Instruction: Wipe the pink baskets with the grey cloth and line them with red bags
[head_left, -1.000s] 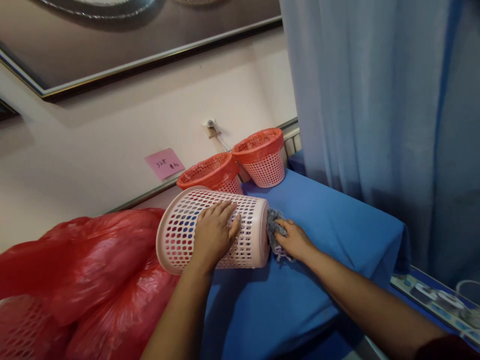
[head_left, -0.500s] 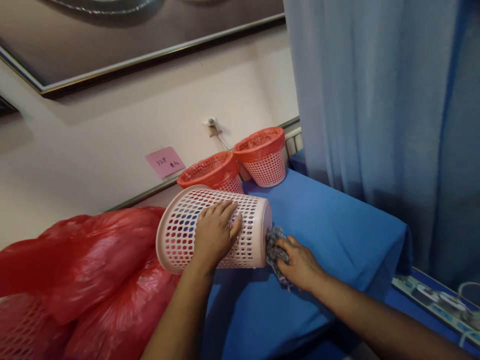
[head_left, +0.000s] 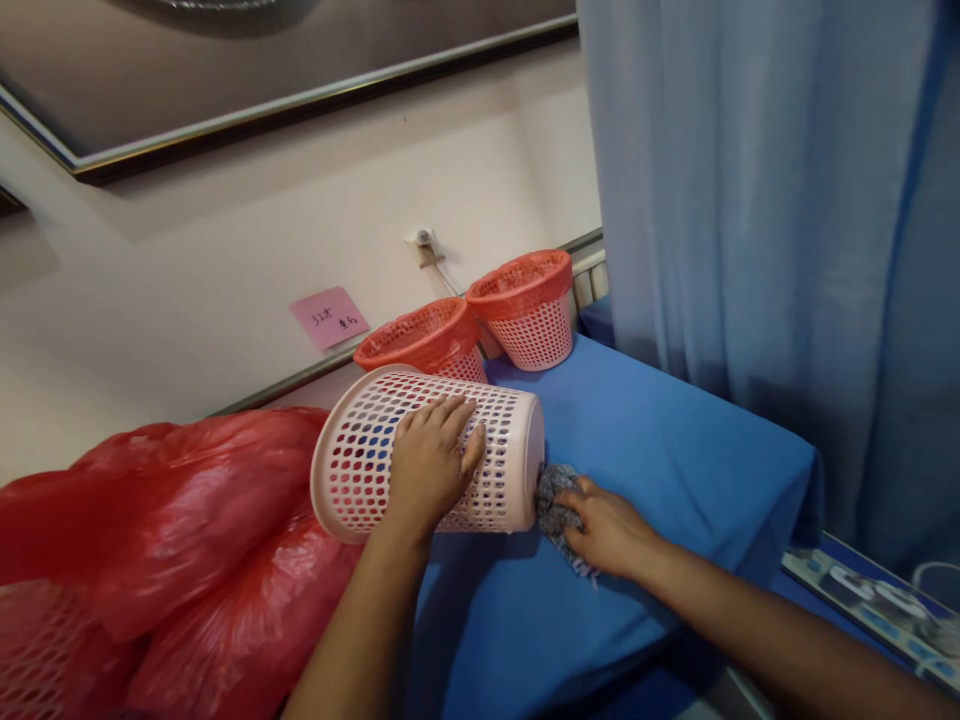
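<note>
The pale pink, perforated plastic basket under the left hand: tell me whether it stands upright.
No, the basket lies on its side, its base facing the crumpled grey cloth in the right hand.

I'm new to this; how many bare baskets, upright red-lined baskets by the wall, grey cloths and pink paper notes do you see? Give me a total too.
Bare basket: 1
Upright red-lined baskets by the wall: 2
Grey cloth: 1
Pink paper note: 1
Total: 5
</note>
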